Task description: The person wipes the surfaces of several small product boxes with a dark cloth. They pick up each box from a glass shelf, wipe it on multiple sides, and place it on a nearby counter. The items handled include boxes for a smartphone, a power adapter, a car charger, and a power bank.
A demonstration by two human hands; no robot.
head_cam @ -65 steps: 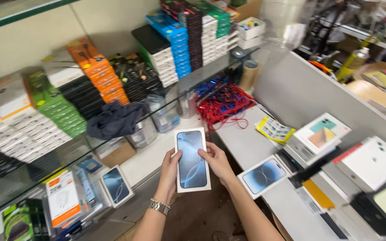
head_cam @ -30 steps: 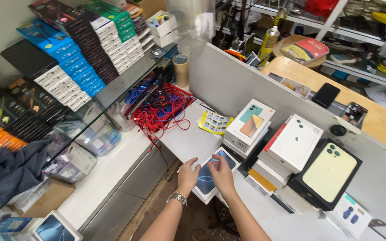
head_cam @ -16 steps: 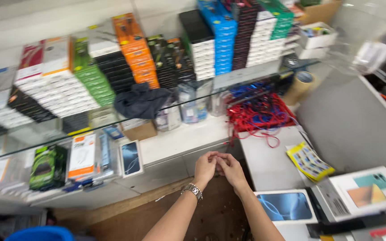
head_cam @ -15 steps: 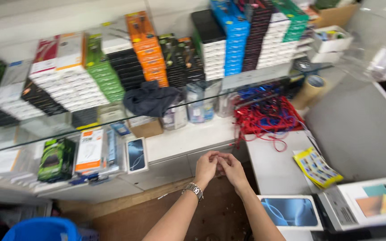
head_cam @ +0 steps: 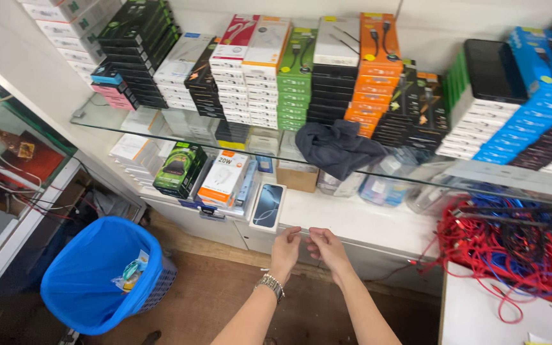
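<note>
My left hand [head_cam: 285,249], with a metal watch [head_cam: 269,285] on its wrist, and my right hand [head_cam: 327,248] are held close together in front of the white lower shelf [head_cam: 352,220]. Both pinch with their fingertips. A thin clear strip of plastic [head_cam: 302,232] seems to stretch between them, though it is too faint to make out well. Just up and left of my left hand, a white phone box [head_cam: 268,206] with a blue phone pictured on it leans at the shelf's edge.
A blue-lined waste bin [head_cam: 100,275] stands on the brown floor at lower left. A glass shelf [head_cam: 161,131] carries stacked accessory boxes and a dark cloth [head_cam: 338,147]. Red and blue cables [head_cam: 499,255] are heaped at the right beside a white counter [head_cam: 480,316].
Earlier both hands held a phone box, then put it down on the counter at the right. The view has swung left to the shelves and bin, and my hands now pinch together.
</note>
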